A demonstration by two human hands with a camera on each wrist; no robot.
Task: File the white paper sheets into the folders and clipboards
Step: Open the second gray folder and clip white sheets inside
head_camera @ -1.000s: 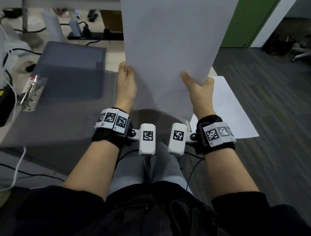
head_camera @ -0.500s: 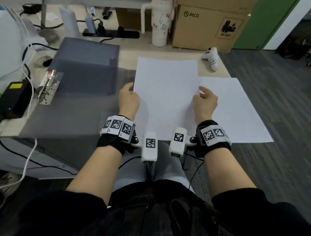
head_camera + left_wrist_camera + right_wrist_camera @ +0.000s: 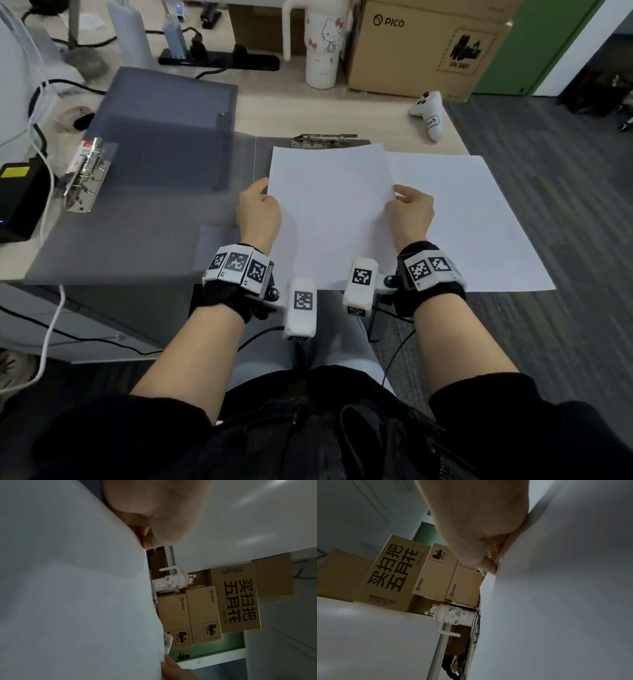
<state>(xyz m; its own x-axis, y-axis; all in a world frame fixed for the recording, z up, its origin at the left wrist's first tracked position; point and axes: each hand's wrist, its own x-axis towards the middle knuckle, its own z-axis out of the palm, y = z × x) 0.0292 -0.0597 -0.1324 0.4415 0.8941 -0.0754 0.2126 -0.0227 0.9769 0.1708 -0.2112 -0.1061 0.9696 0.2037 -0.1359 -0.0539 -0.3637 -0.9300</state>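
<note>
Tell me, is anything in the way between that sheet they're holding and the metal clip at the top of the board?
Nothing visible blocks it. Both hands, left and right, hold the sheet by its side edges, with its far edge just short of the metal clip. Whether that clip is raised cannot be told.

An office. A light wooden desk (image 3: 274,113) holds grey ring-binder folders (image 3: 164,137), a power strip (image 3: 219,61) and stacked PICO cartons (image 3: 424,48). The floor is grey carpet tile (image 3: 565,205).
</note>
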